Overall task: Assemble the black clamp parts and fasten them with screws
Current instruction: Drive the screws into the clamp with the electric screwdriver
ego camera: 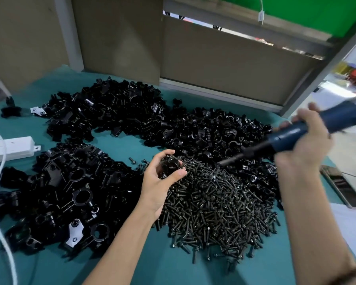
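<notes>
- Head view: the left hand (162, 178) sits in the middle of the frame, palm up, its fingers (178, 173) curled round a black clamp piece (170, 166). It seems to be held clear of the heaps so that the screw hole can face the tool.
- The right hand (304, 140), at centre right, has its fingers wrapped round a blue electric screwdriver (292, 138). The dark bit slants down and left, ending over the top edge of the screw pile (218, 202), near the held piece but apart from it.
- The screws lie heaped just right of the left hand, probably so that one can be taken without a long reach.
- Loose clamp parts (111, 112) spread across the upper middle, and larger bracket pieces (70, 192) fill the lower left. The sorts look kept in separate heaps on the teal surface (132, 264).
- Whether a screw already sits in the held piece cannot be told, since the fingers hide it.
- A white power strip (10, 148) with its cable (0, 202) lies at the left edge, and a phone (343, 190) at the right.
</notes>
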